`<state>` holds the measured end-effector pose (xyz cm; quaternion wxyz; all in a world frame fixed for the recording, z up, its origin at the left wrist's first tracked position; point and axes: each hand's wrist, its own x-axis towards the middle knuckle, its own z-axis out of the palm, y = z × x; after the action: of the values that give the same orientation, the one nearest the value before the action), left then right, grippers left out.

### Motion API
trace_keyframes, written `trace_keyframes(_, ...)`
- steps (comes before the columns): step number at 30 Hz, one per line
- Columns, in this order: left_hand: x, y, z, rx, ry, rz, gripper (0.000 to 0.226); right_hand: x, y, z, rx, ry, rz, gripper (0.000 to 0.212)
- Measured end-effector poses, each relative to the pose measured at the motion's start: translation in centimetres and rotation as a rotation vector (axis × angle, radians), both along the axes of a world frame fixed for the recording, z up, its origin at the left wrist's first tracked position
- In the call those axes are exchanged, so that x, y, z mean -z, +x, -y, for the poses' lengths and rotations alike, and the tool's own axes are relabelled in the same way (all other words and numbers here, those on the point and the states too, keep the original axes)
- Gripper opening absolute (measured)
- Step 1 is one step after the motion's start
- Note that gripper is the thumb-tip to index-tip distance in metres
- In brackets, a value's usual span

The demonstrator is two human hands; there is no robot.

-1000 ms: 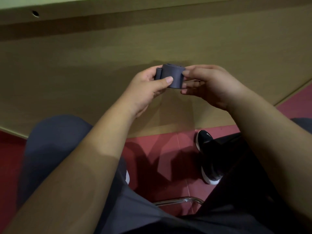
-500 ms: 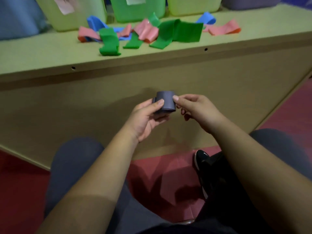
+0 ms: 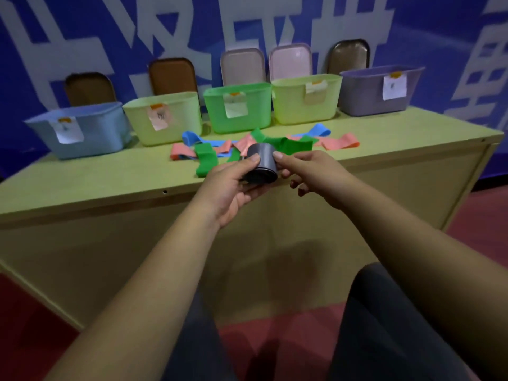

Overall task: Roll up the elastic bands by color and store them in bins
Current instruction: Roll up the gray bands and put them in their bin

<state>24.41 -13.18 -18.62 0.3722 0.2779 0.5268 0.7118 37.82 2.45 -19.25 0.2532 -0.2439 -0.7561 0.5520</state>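
The long table (image 3: 110, 182) beyond the hands carries bins (image 3: 237, 111), the grey bin (image 3: 376, 97) up past the right hand (image 3: 310, 171), which with the left hand (image 3: 231, 185) pinches a rolled grey band (image 3: 262, 163), apparently ready to drop in there.

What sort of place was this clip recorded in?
Probably a staged indoor sorting station, not a home: a row of labelled plastic bins on a wooden table, loose coloured elastic bands before them, a blue wall banner with large white characters behind.

Wood table (image 3: 82, 182), red floor (image 3: 275, 331), blue wall (image 3: 426, 28) w/ white lettering; prob. lids (image 3: 171, 77) behind.
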Motion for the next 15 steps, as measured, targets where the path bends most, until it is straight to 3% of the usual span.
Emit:
trace_keyframes(3,-2.7,-0.9,-1.7,-0.052,0.025,0.021,0.044,-2.0,-1.3,-1.6,0.001,0.022,-0.027,0.053)
trace_keyframes(6,-5.2,-2.4,-4.4,-0.049,0.037,0.002,0.031,-4.2,-2.9,-4.4,0.01,0.012,-0.083,0.05)
trace_keyframes(15,-8.8,-8.0,-17.0,-0.031,0.017,-0.081,0.03,-7.2,-8.0,-16.2,0.07,0.016,-0.112,0.041)
